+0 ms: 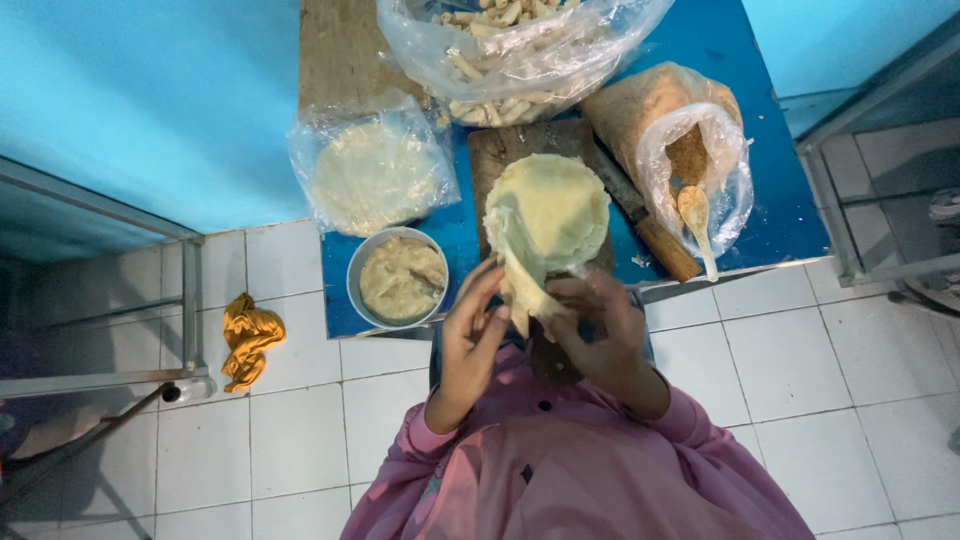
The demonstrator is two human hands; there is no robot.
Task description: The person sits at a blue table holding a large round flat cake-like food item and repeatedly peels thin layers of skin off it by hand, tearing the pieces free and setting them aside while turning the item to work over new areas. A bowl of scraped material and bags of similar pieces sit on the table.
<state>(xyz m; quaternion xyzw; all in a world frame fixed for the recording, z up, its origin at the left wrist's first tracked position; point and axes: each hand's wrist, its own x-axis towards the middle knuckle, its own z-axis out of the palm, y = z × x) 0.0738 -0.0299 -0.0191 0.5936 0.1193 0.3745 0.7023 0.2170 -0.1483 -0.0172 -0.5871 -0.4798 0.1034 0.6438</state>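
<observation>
Rolling step in hand: left hand (470, 330) and right hand (600, 330), fingers pinching a thin wrapper sheet (520, 275) peeled at 6 o'clock off the stack (552, 205) on the wooden board (490, 150); next move probably called for filling from the bowl (400, 278) at 9 o'clock.

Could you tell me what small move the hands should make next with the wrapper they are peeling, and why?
Probably keep lifting the thin wrapper clear of the stack of wrappers on the wooden board. The left hand and right hand pinch its near edge, but its far part seems to cling to the stack.
</observation>
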